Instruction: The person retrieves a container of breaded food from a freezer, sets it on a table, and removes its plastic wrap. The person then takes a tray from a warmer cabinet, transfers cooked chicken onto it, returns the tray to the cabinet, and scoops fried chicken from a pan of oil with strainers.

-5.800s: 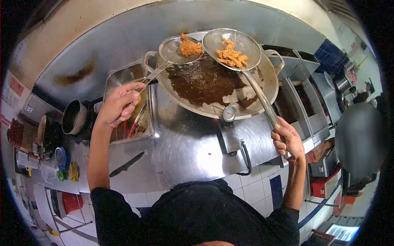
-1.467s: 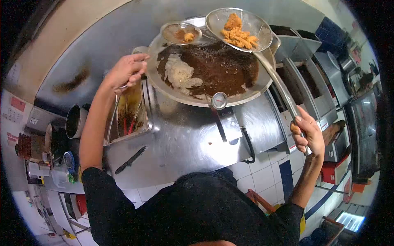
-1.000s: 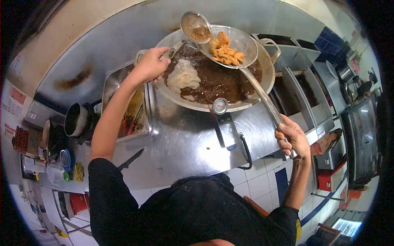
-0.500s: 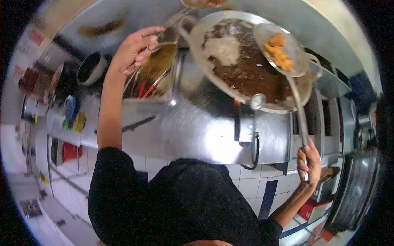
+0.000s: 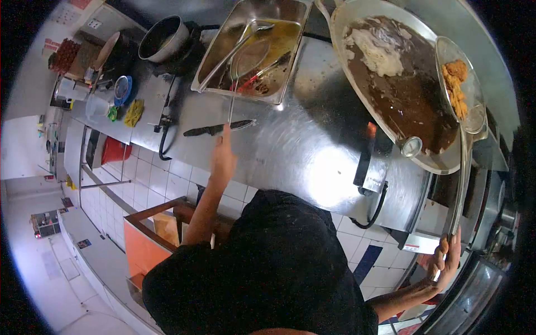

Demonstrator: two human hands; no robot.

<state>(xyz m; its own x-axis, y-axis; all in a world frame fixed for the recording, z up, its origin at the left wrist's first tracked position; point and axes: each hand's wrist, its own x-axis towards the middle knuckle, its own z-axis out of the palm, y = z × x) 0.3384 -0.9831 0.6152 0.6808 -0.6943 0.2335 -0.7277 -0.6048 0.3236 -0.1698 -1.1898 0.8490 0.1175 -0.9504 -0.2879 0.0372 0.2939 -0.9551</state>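
My left hand is closed round the thin handle of a small wire strainer. The strainer's round head is over a rectangular metal tray with yellowish oil, a long metal utensil and a red-handled tool. My right hand grips the long metal handle of a large skimmer. Golden fried pieces lie in the skimmer, which is held over the right side of a wide wok. Dark oil fills the wok, with pale foam at its left.
A dark knife lies on the steel counter near my left hand. A round dial thermometer is at the wok's front rim. A grey pot stands left of the tray. An orange-sided box is below, left of my body.
My left hand has come down and toward me, bringing the small strainer from behind the wok's left side to over the tray. The skimmer stays over the wok's right side. The view has shifted left.
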